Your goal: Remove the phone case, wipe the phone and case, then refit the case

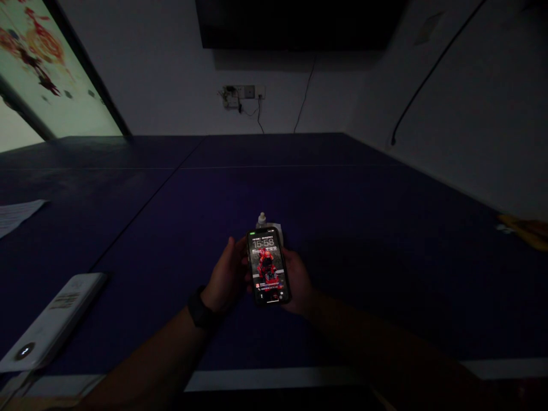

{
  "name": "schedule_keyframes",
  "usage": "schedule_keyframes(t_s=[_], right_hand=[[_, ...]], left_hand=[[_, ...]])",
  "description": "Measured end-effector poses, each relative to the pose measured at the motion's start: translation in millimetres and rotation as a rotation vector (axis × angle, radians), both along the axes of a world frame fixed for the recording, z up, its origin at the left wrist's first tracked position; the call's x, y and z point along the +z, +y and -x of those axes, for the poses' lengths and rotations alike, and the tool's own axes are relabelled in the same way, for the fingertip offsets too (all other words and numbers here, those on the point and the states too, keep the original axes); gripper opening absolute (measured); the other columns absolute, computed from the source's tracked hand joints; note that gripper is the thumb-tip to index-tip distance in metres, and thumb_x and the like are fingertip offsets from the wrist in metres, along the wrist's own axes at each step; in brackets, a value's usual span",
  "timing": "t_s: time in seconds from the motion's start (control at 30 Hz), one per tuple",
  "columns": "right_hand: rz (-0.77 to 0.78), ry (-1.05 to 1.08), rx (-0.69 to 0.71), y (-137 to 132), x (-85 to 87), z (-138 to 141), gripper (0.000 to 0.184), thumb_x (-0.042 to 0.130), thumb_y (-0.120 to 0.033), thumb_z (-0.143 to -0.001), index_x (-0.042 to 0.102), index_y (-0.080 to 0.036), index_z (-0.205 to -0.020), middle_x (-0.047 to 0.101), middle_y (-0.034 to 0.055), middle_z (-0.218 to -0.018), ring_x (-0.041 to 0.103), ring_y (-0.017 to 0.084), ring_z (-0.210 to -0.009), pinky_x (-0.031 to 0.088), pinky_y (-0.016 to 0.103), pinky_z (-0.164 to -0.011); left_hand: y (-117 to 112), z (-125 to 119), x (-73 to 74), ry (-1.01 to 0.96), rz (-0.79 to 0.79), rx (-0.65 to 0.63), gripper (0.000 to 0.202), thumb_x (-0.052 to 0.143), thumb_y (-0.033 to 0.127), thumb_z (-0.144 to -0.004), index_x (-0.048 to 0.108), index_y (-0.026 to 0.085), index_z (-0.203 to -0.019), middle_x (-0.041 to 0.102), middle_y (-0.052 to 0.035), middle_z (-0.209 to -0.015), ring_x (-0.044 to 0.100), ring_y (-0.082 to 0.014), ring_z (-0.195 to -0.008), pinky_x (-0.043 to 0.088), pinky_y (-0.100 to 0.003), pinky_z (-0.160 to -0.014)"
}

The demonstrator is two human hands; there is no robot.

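Note:
A smartphone [268,265] with a lit lock screen reading 15:58 is held upright over the dark blue table [205,194]. Its screen faces me and shows a red vehicle-like picture. My right hand [298,288] grips the phone's right edge, with most of its fingers hidden behind it. On the other side, my left hand [226,274] curls its fingertips against the left edge, thumb pointing up. A dark watch [200,308] is on my left wrist. Just behind the phone's top stands a small white-capped bottle [262,218], mostly hidden, beside something pale.
At the left, a long white device [55,319] with a round display lies near the table's front edge, a cable below it. Printed paper [19,214] lies farther left. Wall sockets [244,92] with cables sit under a dark screen [299,23]. The room is dim.

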State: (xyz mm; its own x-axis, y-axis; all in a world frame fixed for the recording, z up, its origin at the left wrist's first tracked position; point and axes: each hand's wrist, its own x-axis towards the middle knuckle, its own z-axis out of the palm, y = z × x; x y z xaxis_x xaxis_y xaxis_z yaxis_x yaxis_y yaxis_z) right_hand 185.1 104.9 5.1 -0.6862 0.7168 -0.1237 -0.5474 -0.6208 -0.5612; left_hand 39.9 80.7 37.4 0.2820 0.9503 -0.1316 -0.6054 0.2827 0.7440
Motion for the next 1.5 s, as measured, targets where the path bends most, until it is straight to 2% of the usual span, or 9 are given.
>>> schedule_keyframes(t_s=[0.27, 0.43, 0.73, 0.83, 0.93, 1.0, 1.07, 1.13, 1.5], right_hand=[[-0.02, -0.016, 0.014, 0.3, 0.0, -1.3, 0.051, 0.037, -0.055, -0.089, 0.063, -0.017, -0.112, 0.074, 0.0147, -0.105, 0.072, 0.028, -0.092, 0.059, 0.051, -0.081], [-0.021, 0.001, -0.009, -1.9, 0.4, -1.9, 0.051, 0.034, -0.053, -0.09, 0.063, -0.017, -0.112, 0.074, 0.0141, -0.106, 0.072, 0.028, -0.092, 0.058, 0.05, -0.081], [-0.015, -0.007, -0.005, -1.9, 3.4, -2.5, 0.051, 0.038, -0.055, -0.089, 0.063, -0.017, -0.111, 0.074, 0.0135, -0.105, 0.072, 0.028, -0.093, 0.058, 0.049, -0.08], [-0.056, -0.064, -0.123, -2.3, 2.8, -1.6, 0.045, 0.045, -0.055, -0.088, 0.064, -0.019, -0.107, 0.074, 0.0094, -0.096, 0.072, 0.025, -0.087, 0.058, 0.042, -0.074], [-0.154, -0.232, -0.357, -5.4, 3.5, 0.8, 0.035, 0.062, -0.052, -0.084, 0.064, -0.023, -0.104, 0.072, 0.0021, -0.09, 0.069, 0.018, -0.076, 0.054, 0.03, -0.065], [-0.242, -0.383, -0.485, -8.8, 5.0, 2.6, 0.034, 0.072, -0.048, -0.08, 0.064, -0.025, -0.103, 0.071, -0.0007, -0.092, 0.066, 0.015, -0.079, 0.052, 0.025, -0.068], [-0.317, -0.513, -0.557, -12.4, 6.9, 3.7, 0.035, 0.077, -0.044, -0.077, 0.063, -0.025, -0.103, 0.07, -0.0008, -0.098, 0.066, 0.015, -0.09, 0.051, 0.026, -0.079], [-0.37, -0.586, -0.578, -15.2, 8.4, 3.8, 0.037, 0.079, -0.043, -0.076, 0.061, -0.026, -0.104, 0.069, 0.0005, -0.103, 0.064, 0.017, -0.098, 0.05, 0.031, -0.087], [-0.54, -0.804, -0.532, -17.2, 7.0, -2.0, 0.061, 0.082, -0.045, -0.067, 0.049, -0.026, -0.114, 0.061, 0.0051, -0.115, 0.062, 0.023, -0.104, 0.05, 0.041, -0.091]], left_hand=[[-1.3, 0.6, -0.2, 0.009, 0.002, -0.006, 0.053, 0.051, 0.067, -0.089, 0.06, 0.02, -0.113, 0.036, 0.0062, -0.067, 0.039, -0.0066, -0.047, 0.039, -0.016, -0.038], [-1.6, 0.9, -1.0, 0.033, -0.021, -0.021, 0.052, 0.052, 0.07, -0.087, 0.06, 0.02, -0.101, 0.036, 0.0061, -0.067, 0.038, -0.0066, -0.046, 0.039, -0.017, -0.037], [-1.0, 1.0, -0.4, 0.024, -0.005, -0.015, 0.052, 0.058, 0.068, -0.085, 0.063, 0.021, -0.108, 0.039, 0.0065, -0.067, 0.037, -0.0059, -0.047, 0.035, -0.015, -0.038], [-0.3, -1.9, -4.1, 0.028, -0.058, 0.008, 0.049, 0.064, 0.059, -0.086, 0.065, 0.02, -0.115, 0.054, 0.003, -0.077, 0.047, -0.0068, -0.055, 0.041, -0.017, -0.046], [-0.3, -4.7, -10.1, 0.094, -0.142, 0.041, 0.052, 0.07, 0.046, -0.086, 0.061, 0.021, -0.131, 0.068, -0.0076, -0.11, 0.065, -0.0165, -0.091, 0.052, -0.025, -0.073], [-1.4, -5.6, -13.8, 0.155, -0.161, 0.049, 0.051, 0.071, 0.039, -0.087, 0.061, 0.022, -0.133, 0.065, -0.0106, -0.129, 0.06, -0.0231, -0.118, 0.05, -0.032, -0.094], [-3.0, -6.0, -15.9, 0.191, -0.162, 0.033, 0.044, 0.071, 0.037, -0.088, 0.064, 0.022, -0.129, 0.066, -0.0103, -0.131, 0.056, -0.0244, -0.128, 0.044, -0.035, -0.104], [-4.3, -6.2, -16.1, 0.184, -0.165, 0.013, 0.04, 0.07, 0.038, -0.089, 0.067, 0.022, -0.124, 0.069, -0.0099, -0.126, 0.058, -0.0241, -0.126, 0.043, -0.036, -0.106], [-5.9, -6.4, -12.9, 0.167, -0.176, -0.008, 0.038, 0.061, 0.046, -0.093, 0.07, 0.017, -0.115, 0.074, -0.0097, -0.115, 0.067, -0.0229, -0.108, 0.046, -0.035, -0.102]])
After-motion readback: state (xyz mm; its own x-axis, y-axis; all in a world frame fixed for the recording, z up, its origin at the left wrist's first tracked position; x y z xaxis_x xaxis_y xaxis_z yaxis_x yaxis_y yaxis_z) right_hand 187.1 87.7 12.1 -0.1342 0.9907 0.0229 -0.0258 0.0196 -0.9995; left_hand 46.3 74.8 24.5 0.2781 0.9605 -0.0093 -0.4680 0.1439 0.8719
